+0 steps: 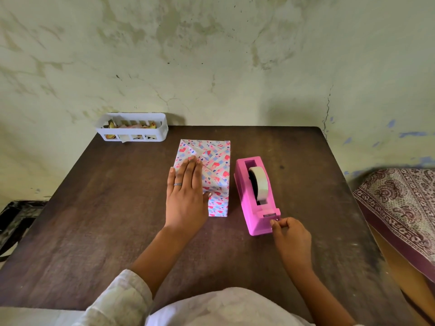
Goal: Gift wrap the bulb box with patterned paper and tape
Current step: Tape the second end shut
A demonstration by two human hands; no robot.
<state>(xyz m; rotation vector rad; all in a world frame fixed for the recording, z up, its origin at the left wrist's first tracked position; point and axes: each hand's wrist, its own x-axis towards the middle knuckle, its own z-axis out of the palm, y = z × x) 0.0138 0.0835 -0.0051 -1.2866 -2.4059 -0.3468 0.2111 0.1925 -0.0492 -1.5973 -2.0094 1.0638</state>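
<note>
— So, where is the bulb box (215, 170) sitting?
— It is lying near the middle of the dark wooden counter (106, 208), already covered in the patterned paper (217, 203) with pink and blue hearts, its folded seams facing up.
— And what is the left hand (186, 196) doing?
— It is lying flat on the left half of the box, fingers (188, 170) straight and close together, pressing the paper down; a ring is showing on one finger.
— The right hand (292, 238)?
— It is hovering at the near end of the pink tape dispenser (256, 198), which is standing just beside the box on its right. The fingers are curling in, with thumb and forefinger pinching together right at the cutter; whether tape is sitting between them I cannot tell.
— Anything else showing?
— A white slotted basket (131, 128) holding paper scraps is sitting at the far left corner against the stained wall (211, 55), and a patterned cloth (400, 205) is lying off to the right
</note>
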